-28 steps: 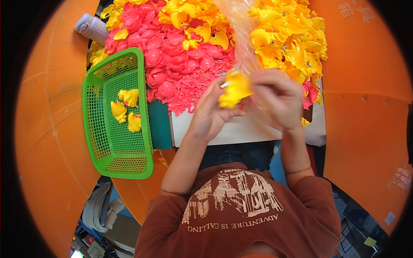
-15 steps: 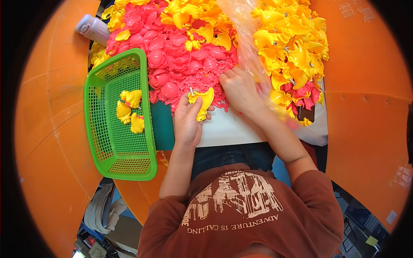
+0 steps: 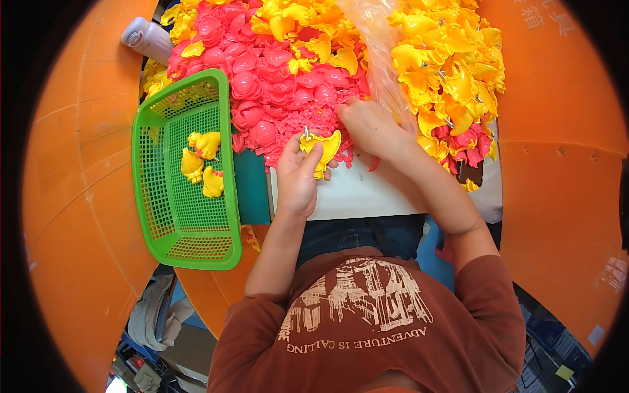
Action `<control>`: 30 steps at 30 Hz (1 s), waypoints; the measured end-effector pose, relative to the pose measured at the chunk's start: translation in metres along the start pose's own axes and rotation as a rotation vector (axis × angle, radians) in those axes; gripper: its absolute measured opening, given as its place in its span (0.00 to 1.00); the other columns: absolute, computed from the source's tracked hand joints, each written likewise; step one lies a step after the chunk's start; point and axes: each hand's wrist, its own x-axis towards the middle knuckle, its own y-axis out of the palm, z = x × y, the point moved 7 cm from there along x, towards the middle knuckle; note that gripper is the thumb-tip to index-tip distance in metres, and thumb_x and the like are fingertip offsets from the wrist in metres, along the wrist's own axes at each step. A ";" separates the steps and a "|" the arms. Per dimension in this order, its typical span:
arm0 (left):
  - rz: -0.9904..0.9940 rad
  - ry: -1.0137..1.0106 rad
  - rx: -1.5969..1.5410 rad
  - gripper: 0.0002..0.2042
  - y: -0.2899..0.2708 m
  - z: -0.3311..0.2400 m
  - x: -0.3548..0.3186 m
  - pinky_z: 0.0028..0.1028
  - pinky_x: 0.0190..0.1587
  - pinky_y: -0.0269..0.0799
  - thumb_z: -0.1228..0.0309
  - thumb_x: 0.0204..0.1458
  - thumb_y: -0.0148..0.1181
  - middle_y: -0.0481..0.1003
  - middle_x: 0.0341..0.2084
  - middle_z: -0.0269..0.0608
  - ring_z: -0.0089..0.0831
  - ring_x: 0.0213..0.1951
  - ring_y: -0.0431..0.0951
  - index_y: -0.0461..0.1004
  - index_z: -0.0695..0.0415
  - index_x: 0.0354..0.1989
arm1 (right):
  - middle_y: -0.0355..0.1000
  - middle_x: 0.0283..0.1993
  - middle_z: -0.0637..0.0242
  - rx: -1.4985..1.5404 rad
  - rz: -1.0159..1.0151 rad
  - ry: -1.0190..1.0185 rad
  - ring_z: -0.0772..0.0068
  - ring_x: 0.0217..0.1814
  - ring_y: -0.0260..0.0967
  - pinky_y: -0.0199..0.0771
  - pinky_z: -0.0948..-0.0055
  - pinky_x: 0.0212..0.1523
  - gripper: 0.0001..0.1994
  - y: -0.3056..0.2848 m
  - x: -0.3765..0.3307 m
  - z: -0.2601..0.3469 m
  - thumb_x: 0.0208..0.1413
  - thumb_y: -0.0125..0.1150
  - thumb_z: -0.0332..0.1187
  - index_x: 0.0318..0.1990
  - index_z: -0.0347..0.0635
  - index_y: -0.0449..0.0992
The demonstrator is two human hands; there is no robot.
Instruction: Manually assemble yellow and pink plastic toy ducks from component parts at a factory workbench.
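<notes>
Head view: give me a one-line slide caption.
Left hand holding a curved yellow piece, right hand at the pink pile's edge, green basket to the left.

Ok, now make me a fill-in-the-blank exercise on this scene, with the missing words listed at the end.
1. The plastic shell piece in the left hand is coloured ____.
2. The number of yellow toy figures inside the green mesh basket is ____.
3. The small plastic scraps beside the right hand are coloured ____.
4. The pale purple bottle is on the person's ____ side.

Missing words: yellow; three; pink; left.
</notes>
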 end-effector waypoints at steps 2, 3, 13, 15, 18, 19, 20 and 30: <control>-0.019 -0.006 0.005 0.11 -0.001 0.000 0.000 0.20 0.22 0.65 0.75 0.56 0.49 0.74 0.33 0.42 0.26 0.26 0.75 0.64 0.60 0.47 | 0.69 0.33 0.53 0.000 0.051 -0.012 0.54 0.36 0.72 0.73 0.62 0.34 0.09 -0.004 0.002 -0.001 0.41 0.58 0.24 0.33 0.35 0.71; -0.016 -0.008 0.009 0.11 -0.001 0.000 0.000 0.20 0.22 0.65 0.75 0.56 0.49 0.74 0.33 0.42 0.26 0.26 0.75 0.64 0.60 0.47 | 0.70 0.33 0.54 0.046 -0.059 -0.033 0.54 0.36 0.72 0.73 0.64 0.34 0.08 -0.014 0.000 -0.001 0.41 0.58 0.24 0.33 0.36 0.72; 0.051 -0.037 -0.193 0.09 0.020 -0.004 0.000 0.19 0.21 0.64 0.71 0.55 0.55 0.74 0.29 0.38 0.24 0.24 0.75 0.66 0.57 0.42 | 0.75 0.35 0.62 0.808 -0.626 -0.349 0.65 0.38 0.71 0.71 0.70 0.40 0.10 -0.065 -0.059 0.018 0.39 0.65 0.21 0.33 0.38 0.77; 0.034 -0.008 -0.145 0.09 0.023 -0.002 0.000 0.18 0.20 0.64 0.71 0.54 0.56 0.74 0.28 0.37 0.23 0.23 0.74 0.66 0.57 0.41 | 0.74 0.34 0.61 0.736 -0.672 -0.318 0.65 0.38 0.71 0.70 0.71 0.40 0.09 -0.066 -0.066 0.016 0.40 0.65 0.21 0.33 0.38 0.77; -0.023 0.065 -0.115 0.10 0.021 -0.005 -0.002 0.17 0.18 0.63 0.73 0.51 0.59 0.74 0.26 0.37 0.23 0.21 0.74 0.66 0.57 0.39 | 0.74 0.33 0.60 0.677 -0.691 -0.218 0.64 0.37 0.70 0.70 0.71 0.38 0.09 -0.071 -0.074 0.020 0.41 0.66 0.22 0.33 0.38 0.77; -0.047 0.089 -0.091 0.09 0.021 -0.007 -0.002 0.17 0.18 0.63 0.74 0.51 0.59 0.74 0.26 0.37 0.22 0.21 0.74 0.67 0.57 0.39 | 0.74 0.33 0.59 0.679 -0.669 -0.143 0.64 0.37 0.71 0.70 0.71 0.37 0.09 -0.072 -0.075 0.019 0.41 0.66 0.23 0.33 0.37 0.77; -0.071 0.112 -0.066 0.09 0.021 -0.009 -0.003 0.17 0.18 0.62 0.75 0.50 0.60 0.74 0.25 0.36 0.22 0.20 0.74 0.67 0.58 0.38 | 0.74 0.33 0.59 0.677 -0.671 -0.146 0.64 0.37 0.71 0.70 0.71 0.37 0.09 -0.072 -0.077 0.021 0.41 0.66 0.23 0.33 0.37 0.77; -0.042 0.181 0.042 0.07 0.025 -0.011 -0.005 0.16 0.18 0.62 0.71 0.55 0.55 0.74 0.26 0.36 0.20 0.21 0.73 0.66 0.58 0.38 | 0.73 0.29 0.59 0.666 -0.597 -0.088 0.64 0.31 0.72 0.71 0.73 0.31 0.07 -0.067 -0.075 0.019 0.42 0.64 0.22 0.31 0.36 0.77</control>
